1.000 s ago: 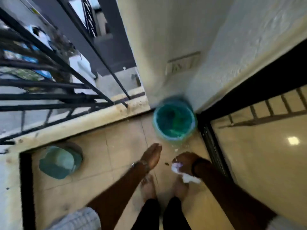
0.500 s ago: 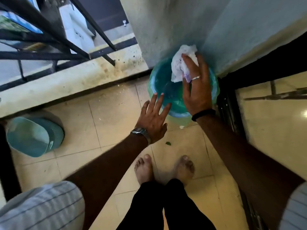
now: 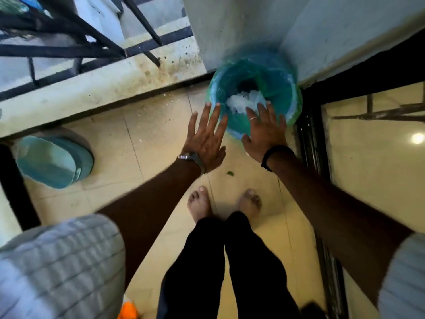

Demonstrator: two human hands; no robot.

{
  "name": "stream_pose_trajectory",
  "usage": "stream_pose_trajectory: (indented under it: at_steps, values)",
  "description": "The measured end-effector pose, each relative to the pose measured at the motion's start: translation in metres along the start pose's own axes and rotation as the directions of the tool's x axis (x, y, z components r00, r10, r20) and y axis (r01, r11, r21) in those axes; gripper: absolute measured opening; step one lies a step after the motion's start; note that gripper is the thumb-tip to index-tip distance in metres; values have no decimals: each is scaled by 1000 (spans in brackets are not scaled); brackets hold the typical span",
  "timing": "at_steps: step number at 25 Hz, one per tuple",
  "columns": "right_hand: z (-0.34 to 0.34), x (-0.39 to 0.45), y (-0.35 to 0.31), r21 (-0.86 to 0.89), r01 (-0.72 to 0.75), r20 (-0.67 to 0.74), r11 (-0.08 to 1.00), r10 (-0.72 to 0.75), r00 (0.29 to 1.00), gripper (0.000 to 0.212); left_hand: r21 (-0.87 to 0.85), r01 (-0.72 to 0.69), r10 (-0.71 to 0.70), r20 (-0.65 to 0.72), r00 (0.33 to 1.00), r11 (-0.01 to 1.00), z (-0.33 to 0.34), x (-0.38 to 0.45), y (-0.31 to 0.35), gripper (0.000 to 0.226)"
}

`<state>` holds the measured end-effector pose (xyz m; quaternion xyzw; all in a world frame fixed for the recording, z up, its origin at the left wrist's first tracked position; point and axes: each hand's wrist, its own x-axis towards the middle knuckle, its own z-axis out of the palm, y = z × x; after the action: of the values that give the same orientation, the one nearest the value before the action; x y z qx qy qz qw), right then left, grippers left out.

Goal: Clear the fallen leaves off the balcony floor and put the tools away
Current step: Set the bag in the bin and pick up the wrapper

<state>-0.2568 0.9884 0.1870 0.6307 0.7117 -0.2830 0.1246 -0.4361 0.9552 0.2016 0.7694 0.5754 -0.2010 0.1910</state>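
Observation:
A blue bin lined with a green plastic bag (image 3: 282,72) stands in the corner by the wall. A crumpled white paper (image 3: 241,102) lies inside it. My right hand (image 3: 264,130) hovers flat over the bin's near rim, fingers spread, holding nothing. My left hand (image 3: 205,139) is open beside it, fingertips reaching the bin's left edge. One small green leaf (image 3: 230,173) lies on the tiled floor (image 3: 161,139) between my hands and my bare feet.
A teal bin lid (image 3: 53,161) lies on the floor at the left by the low parapet (image 3: 92,88) and black railing (image 3: 69,49). A dark sliding-door track (image 3: 310,143) runs along the right. Something orange (image 3: 127,310) shows at the bottom edge.
My right hand carried the white paper up from the floor to the bin and let it go; it now lies inside. Both hands have spread open over the bin.

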Motion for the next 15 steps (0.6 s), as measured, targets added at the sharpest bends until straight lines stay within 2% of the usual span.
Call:
stream_pose_trajectory:
  at_steps: [2,5,9,12,15]
  values:
    - [-14,-24,-7,-184,35,126,982,-12,992,86,12,8,-9,11,1000,1000,-32,-14,3,88]
    - [-50,-70,-17,-245,68,120,967,-40,992,89,-1,46,-46,-18,999,999,-81,-44,12,86]
    - [-110,-150,-54,-156,-16,128,988,36,991,83,-99,-6,5,-8,1000,995,-157,-106,31,84]
    - [-149,-223,-84,-31,-140,99,990,143,985,76,-183,-77,85,41,995,980,-195,-168,49,84]
    - [-179,-314,-109,37,-278,63,960,275,959,77,-156,-181,195,78,978,971,-225,-235,64,81]
